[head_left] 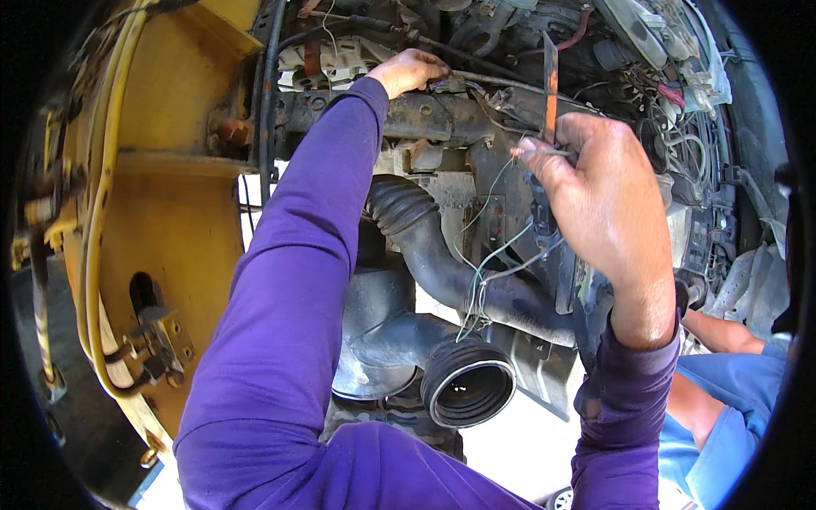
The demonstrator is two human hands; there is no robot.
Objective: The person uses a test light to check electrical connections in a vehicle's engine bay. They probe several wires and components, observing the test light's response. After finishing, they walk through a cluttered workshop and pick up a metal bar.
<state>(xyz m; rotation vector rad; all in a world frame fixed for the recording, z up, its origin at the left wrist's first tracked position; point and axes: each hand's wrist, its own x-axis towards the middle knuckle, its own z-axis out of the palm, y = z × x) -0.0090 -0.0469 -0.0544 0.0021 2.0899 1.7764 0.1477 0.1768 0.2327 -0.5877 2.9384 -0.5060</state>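
My right hand [608, 187] is closed around a thin flat blade [551, 89], orange along its lower part, which stands upright above the fingers. Between its thumb and fingers there is also a thin wire [516, 154] with a coppery end. My left hand [410, 71] reaches far over a dirty metal frame rail [382, 115], its fingers bent together beside a dark cable; what they pinch is hidden. Below the right hand, thin green and white wires [482, 280] hang in a loose bunch down to a black ribbed rubber hose [467, 382] with an open end.
A yellow metal panel [183, 204] with hydraulic hoses rises at the left. Beneath my arms lie a black canister [374, 297] and a curved black pipe [442, 255]. Engine parts and wiring fill the far side. At the lower right, another person in blue clothing [722, 399] is close by.
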